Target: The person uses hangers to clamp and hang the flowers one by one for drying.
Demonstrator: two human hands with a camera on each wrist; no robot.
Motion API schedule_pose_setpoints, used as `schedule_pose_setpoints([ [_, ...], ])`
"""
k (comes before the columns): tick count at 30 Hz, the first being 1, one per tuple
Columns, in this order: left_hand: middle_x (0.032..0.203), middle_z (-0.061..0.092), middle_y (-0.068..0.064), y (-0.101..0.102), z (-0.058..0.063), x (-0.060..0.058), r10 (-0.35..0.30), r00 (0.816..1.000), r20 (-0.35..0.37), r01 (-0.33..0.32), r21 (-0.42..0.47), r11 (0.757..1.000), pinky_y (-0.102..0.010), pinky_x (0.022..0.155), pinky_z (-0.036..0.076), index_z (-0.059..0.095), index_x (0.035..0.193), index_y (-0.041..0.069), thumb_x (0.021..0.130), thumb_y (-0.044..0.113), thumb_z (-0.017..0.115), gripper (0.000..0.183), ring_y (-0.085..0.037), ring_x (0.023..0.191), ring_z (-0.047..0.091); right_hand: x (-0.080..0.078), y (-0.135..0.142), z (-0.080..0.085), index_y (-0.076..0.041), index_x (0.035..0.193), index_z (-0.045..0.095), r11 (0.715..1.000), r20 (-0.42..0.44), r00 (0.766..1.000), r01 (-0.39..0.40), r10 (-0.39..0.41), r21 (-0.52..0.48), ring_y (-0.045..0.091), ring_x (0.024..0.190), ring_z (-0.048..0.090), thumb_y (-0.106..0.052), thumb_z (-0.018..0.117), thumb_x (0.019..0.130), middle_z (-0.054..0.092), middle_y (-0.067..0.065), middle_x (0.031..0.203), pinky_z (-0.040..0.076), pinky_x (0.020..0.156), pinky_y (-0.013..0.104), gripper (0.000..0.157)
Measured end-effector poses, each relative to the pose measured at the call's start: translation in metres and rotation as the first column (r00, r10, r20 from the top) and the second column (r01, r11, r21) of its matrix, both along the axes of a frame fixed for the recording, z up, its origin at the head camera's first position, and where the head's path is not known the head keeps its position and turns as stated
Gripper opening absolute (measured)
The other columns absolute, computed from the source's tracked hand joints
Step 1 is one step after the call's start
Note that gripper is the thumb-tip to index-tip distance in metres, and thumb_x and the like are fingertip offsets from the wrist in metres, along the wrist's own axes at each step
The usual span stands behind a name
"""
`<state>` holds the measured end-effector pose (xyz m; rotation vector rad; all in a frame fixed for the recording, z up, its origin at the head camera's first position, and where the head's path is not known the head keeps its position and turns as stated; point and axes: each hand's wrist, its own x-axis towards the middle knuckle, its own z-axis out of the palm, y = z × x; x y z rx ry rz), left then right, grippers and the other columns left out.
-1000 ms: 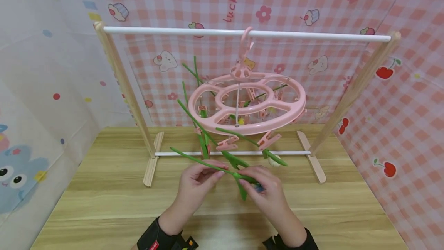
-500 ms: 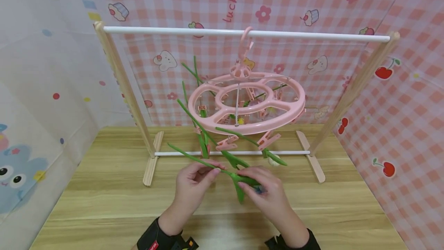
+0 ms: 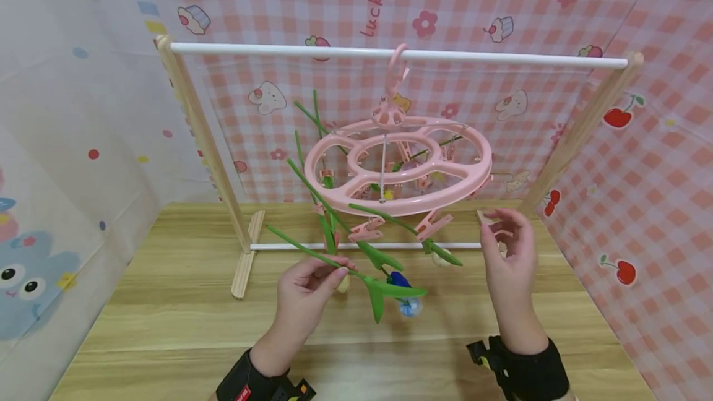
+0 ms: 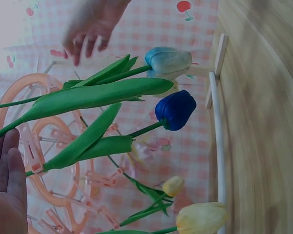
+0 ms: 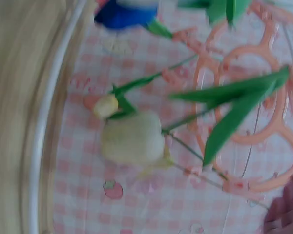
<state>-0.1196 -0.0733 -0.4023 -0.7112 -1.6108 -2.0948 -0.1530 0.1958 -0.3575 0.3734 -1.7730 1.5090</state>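
Observation:
My left hand (image 3: 306,296) pinches the green stem of a light blue artificial tulip (image 3: 410,307), whose bloom points right and down over the table. In the left wrist view, a dark blue tulip (image 4: 176,110) hangs just beside it, its stem caught in a pink clip. Raised near the rack's right post, my right hand (image 3: 512,258) has loosely bent fingers and nothing in them. To its left, a whitish tulip (image 3: 442,257) hangs from a clip (image 3: 433,225) of the pink round clip hanger (image 3: 390,208). The right wrist view is blurred.
The hanger hooks over a white bar (image 3: 267,50) between wooden posts (image 3: 206,147). A lower white rod (image 3: 289,246) runs near the wooden table (image 3: 167,327). Several more tulips hang from the clips, their green stems (image 3: 306,115) sticking up at left. Patterned cloth surrounds the table.
My right hand has let go of the light blue tulip and moved right and up, leaving the bloom in sight. My left hand stays almost in place, holding the stem.

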Motion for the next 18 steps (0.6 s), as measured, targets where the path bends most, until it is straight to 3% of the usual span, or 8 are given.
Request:
schedule_pose_setpoints([
  [2,0.091,0.067,-0.017,0.0,0.0,0.0,-0.001,1.0,0.0,0.001,-0.002,1.0,-0.029,0.072,0.055,0.059,0.093,-0.017,0.082,-0.012,0.061,0.013,-0.029,0.084,0.064,-0.014,0.01,0.0,0.007,0.123,0.044,1.0,0.119,0.993,0.021,-0.021,0.001,0.019,0.095,0.05,0.003,0.055,0.089,0.052,0.015,0.114,0.042,0.075,0.02,0.036],
  [5,0.09,0.067,-0.018,0.0,0.0,0.0,0.005,1.0,0.0,-0.005,-0.01,1.0,-0.029,0.072,0.055,0.06,0.094,-0.016,0.082,-0.012,0.06,0.013,-0.029,0.084,0.064,-0.034,0.022,-0.001,-0.002,0.134,0.038,1.0,0.267,0.964,-0.006,0.005,0.002,0.021,0.107,0.046,-0.009,0.054,0.093,0.046,0.009,0.128,0.042,0.081,0.019,0.044],
  [8,0.09,0.067,-0.018,-0.001,-0.001,0.0,0.007,1.0,0.001,-0.007,-0.014,1.0,-0.029,0.071,0.055,0.06,0.094,-0.015,0.082,-0.013,0.06,0.013,-0.029,0.084,0.064,-0.047,0.026,0.001,0.0,0.137,0.036,0.999,0.355,0.933,-0.052,0.049,-0.001,0.022,0.113,0.043,-0.015,0.051,0.096,0.044,0.01,0.132,0.041,0.087,0.018,0.046],
  [12,0.09,0.067,-0.017,0.0,-0.001,0.0,0.004,1.0,-0.001,-0.004,-0.019,1.0,-0.029,0.071,0.055,0.06,0.094,-0.014,0.081,-0.013,0.06,0.013,-0.029,0.084,0.064,-0.059,0.027,0.003,0.002,0.137,0.037,0.997,0.394,0.916,-0.07,0.08,-0.037,0.019,0.112,0.044,-0.02,0.05,0.097,0.047,0.011,0.126,0.041,0.087,0.018,0.047],
  [15,0.09,0.067,-0.016,0.0,-0.001,0.0,0.004,1.0,-0.003,-0.004,-0.024,1.0,-0.029,0.071,0.055,0.061,0.094,-0.014,0.081,-0.013,0.06,0.013,-0.028,0.083,0.064,-0.065,0.025,0.003,0.001,0.131,0.043,0.997,0.386,0.921,-0.039,0.062,-0.066,0.015,0.104,0.049,-0.021,0.052,0.096,0.052,0.005,0.114,0.043,0.083,0.018,0.043],
  [18,0.09,0.068,-0.016,0.0,0.0,0.0,0.004,1.0,-0.002,-0.004,-0.026,1.0,-0.028,0.07,0.055,0.06,0.094,-0.014,0.081,-0.013,0.06,0.012,-0.028,0.083,0.064,-0.068,0.023,0.004,-0.003,0.118,0.051,0.996,0.362,0.931,-0.013,0.042,-0.083,0.014,0.094,0.052,-0.019,0.053,0.095,0.056,-0.001,0.1,0.044,0.076,0.018,0.028],
])
